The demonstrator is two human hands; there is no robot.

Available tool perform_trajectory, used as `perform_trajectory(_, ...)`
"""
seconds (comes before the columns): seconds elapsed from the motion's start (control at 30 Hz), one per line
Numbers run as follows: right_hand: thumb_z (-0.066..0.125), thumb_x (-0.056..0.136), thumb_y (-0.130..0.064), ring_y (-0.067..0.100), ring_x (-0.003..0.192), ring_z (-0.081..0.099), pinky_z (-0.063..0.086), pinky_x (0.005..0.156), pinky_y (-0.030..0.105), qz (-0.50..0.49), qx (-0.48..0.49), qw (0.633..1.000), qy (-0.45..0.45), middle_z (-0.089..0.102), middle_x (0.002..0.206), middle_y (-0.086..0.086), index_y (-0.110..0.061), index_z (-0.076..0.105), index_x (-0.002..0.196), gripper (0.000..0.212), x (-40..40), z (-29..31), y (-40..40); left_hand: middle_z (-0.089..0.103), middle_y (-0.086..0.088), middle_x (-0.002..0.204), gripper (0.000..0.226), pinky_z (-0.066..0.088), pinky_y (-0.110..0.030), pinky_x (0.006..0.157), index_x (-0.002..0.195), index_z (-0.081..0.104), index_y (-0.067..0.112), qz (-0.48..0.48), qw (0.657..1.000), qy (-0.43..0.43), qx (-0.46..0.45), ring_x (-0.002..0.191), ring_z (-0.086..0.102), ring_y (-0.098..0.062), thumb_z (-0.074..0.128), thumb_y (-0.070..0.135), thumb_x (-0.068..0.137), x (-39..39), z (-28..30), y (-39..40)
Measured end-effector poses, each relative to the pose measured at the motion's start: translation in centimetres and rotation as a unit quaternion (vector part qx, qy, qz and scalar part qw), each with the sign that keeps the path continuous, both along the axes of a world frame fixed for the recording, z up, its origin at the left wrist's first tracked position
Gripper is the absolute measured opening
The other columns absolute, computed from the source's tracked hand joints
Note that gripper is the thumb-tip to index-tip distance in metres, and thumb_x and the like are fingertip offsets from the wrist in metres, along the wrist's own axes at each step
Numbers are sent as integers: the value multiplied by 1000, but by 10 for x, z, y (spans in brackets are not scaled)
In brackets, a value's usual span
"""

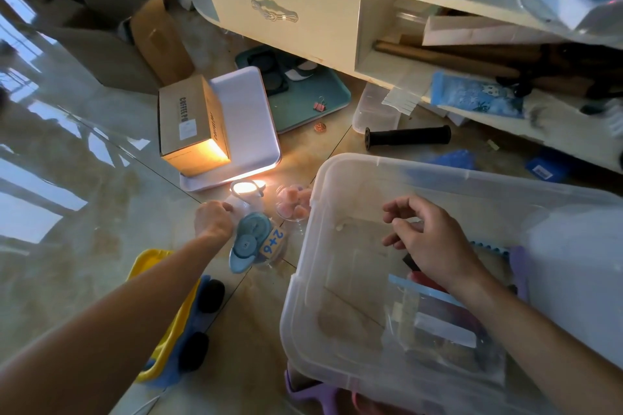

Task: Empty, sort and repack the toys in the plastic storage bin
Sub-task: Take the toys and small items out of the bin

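The clear plastic storage bin (340,172) stands on the floor at the right, with a zip bag of small items (438,323) in its near right corner. My right hand (428,239) hovers over the bin with fingers loosely curled and nothing in it. My left hand (214,221) reaches left of the bin and grips the rim of a clear cup (266,246). That cup holds a blue toy and a wooden block marked 2+6. A second clear cup of pink pieces (293,204) stands just behind it. A yellow and blue toy truck (182,323) lies under my left forearm.
A cardboard box (190,125) sits on a white tray (249,111) behind the cups. A teal tray (303,91), a black handle grip (408,135) and a clear lid (374,111) lie by the white cabinet (290,7). Purple toy parts (313,394) poke out under the bin.
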State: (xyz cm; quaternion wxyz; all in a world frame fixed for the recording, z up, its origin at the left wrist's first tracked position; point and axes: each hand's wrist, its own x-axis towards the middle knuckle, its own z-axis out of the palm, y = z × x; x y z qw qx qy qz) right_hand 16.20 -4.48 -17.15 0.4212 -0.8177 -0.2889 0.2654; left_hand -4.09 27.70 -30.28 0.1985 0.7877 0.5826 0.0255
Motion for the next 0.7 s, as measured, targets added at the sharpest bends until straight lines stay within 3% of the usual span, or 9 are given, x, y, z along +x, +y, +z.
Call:
perform_trajectory(0.2,55,101,-15,1,79,70,58,65,16,-3,7,1000,1,66,98,-11,-27,62,106,15,4,3,0,67,-14,123,27,47,-41,103,116,72,4,-1,999,-19,42,114,59,-31,60,-2,92,0,-2,-1)
perform_trajectory(0.4,53,100,-15,1,78,70,58,66,19,-4,5,1000,15,66,99,-10,-27,62,106,16,1,4,-2,71,-9,110,18,53,-40,94,104,78,10,9,999,-17,-43,98,62,-27,65,16,93,4,-4,1)
perform_trajectory(0.57,54,101,-17,-2,80,69,55,62,14,-6,7,1000,16,66,100,-12,-28,61,106,15,3,6,-2,66,-11,120,22,51,-40,98,112,74,12,28,999,-13,-6,106,60,-28,66,21,94,1,-7,3)
perform_trajectory(0.7,53,101,-17,-1,79,70,57,64,16,-4,7,1000,16,66,99,-11,-28,61,105,14,3,6,-2,59,-14,122,22,53,-41,94,113,74,16,18,998,9,-53,94,58,-26,59,14,95,-1,-13,-2)
